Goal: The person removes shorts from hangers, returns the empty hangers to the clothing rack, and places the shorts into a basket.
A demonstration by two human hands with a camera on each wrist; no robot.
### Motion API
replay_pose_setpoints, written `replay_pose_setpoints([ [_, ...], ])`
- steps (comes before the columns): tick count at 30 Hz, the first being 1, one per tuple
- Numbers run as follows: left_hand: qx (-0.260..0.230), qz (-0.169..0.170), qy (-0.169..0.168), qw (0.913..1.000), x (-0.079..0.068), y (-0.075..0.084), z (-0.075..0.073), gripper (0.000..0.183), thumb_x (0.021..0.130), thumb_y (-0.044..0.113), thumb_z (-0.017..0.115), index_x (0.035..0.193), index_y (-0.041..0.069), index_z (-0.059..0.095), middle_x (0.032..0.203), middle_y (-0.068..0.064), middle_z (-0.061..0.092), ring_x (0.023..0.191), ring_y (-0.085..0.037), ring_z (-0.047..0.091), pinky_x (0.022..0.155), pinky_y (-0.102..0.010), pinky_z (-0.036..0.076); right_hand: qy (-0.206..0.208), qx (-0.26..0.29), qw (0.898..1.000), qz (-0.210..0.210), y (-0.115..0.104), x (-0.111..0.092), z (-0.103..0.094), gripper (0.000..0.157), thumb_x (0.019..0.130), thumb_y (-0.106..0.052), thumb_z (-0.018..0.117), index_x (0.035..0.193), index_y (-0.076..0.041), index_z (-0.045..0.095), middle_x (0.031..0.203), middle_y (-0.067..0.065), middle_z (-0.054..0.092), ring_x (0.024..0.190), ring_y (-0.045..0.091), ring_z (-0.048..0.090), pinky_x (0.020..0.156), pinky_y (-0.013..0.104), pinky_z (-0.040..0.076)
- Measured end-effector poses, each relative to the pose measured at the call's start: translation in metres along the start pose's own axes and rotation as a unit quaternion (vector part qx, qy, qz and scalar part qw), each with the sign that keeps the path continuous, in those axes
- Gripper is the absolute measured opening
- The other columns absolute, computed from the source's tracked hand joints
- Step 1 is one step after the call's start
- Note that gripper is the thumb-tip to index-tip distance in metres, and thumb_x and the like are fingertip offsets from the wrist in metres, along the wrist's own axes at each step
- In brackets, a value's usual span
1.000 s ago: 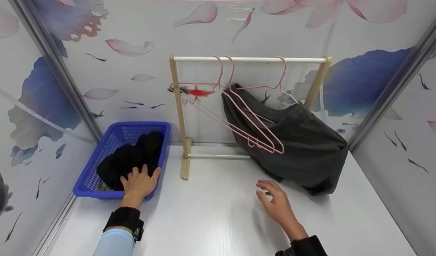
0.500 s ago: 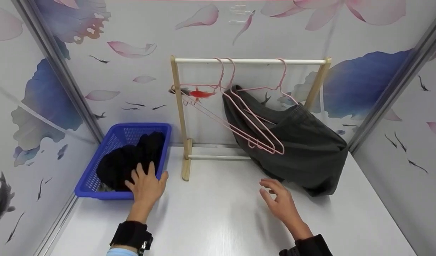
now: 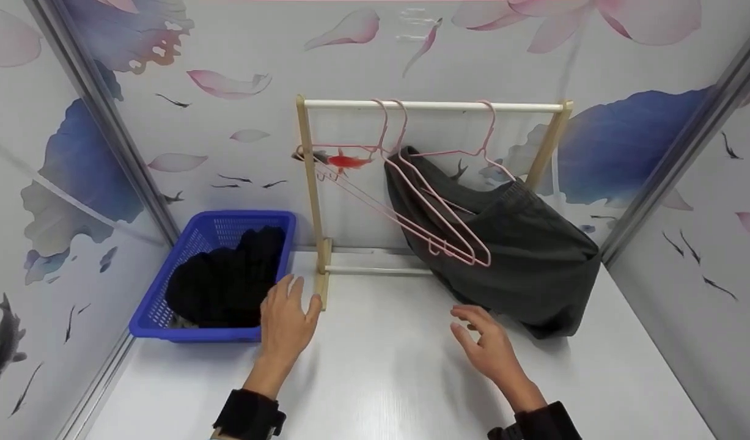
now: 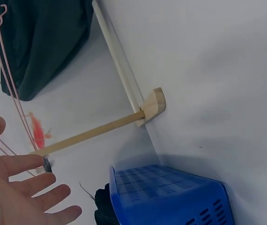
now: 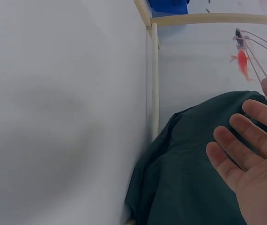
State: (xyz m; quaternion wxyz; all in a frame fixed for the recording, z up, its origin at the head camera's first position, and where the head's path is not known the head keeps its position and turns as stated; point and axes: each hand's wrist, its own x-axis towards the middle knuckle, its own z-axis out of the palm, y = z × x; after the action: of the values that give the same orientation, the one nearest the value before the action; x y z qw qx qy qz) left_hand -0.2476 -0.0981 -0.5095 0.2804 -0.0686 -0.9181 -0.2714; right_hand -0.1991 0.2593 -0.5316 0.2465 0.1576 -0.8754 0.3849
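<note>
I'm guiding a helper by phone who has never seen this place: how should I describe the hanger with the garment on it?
Find the wooden-legged rack standing on the white table. Along its white top rail, go to the rightmost pink hanger. Unlike the two bare hangers to its left, it carries a dark grey garment.

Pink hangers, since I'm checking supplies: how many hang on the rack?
3. The left hanger and the middle hanger hang close together left of the centre of the rail, apparently bare; the right hanger holds the dark garment. More could be hidden behind it.
</note>
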Motion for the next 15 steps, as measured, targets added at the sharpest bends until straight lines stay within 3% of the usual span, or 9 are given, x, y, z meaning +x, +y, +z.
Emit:
replay_pose_setpoints([
  [6, -0.015, 0.061, 0.041, 0.9972, -0.003, 0.02, 0.006, 0.043, 0.093, 0.024, 0.068, 0.122, -0.007, 0.07, 0.128, -0.024, 0.065, 0.116, -0.042, 0.063, 0.095, -0.057, 0.052, 0.002, -0.005, 1.0, -0.022, -0.004, 0.005, -0.005, 0.024, 0.093, 0.0, 0.072, 0.117, -0.002, 0.073, 0.118, 0.01, 0.071, 0.102, 0.027, 0.07, 0.079, 0.042, 0.059],
  [10, -0.031, 0.09, 0.037, 0.9947, -0.002, 0.034, 0.008, 0.044, 0.093, 0.023, 0.069, 0.126, -0.005, 0.068, 0.13, -0.023, 0.065, 0.118, -0.041, 0.062, 0.097, -0.057, 0.051, 0.008, -0.006, 0.999, -0.031, -0.007, 0.01, -0.01, 0.026, 0.092, 0.001, 0.073, 0.118, -0.002, 0.073, 0.117, 0.009, 0.071, 0.1, 0.028, 0.07, 0.079, 0.04, 0.059],
  [15, -0.033, 0.118, 0.018, 0.9923, 0.0, 0.051, 0.011, 0.044, 0.094, 0.023, 0.068, 0.129, -0.004, 0.067, 0.134, -0.021, 0.063, 0.122, -0.039, 0.06, 0.1, -0.056, 0.05, 0.011, 0.001, 0.999, -0.042, -0.011, 0.016, -0.016, 0.029, 0.092, 0.001, 0.073, 0.122, -0.002, 0.072, 0.118, 0.007, 0.071, 0.1, 0.026, 0.069, 0.084, 0.028, 0.056],
])
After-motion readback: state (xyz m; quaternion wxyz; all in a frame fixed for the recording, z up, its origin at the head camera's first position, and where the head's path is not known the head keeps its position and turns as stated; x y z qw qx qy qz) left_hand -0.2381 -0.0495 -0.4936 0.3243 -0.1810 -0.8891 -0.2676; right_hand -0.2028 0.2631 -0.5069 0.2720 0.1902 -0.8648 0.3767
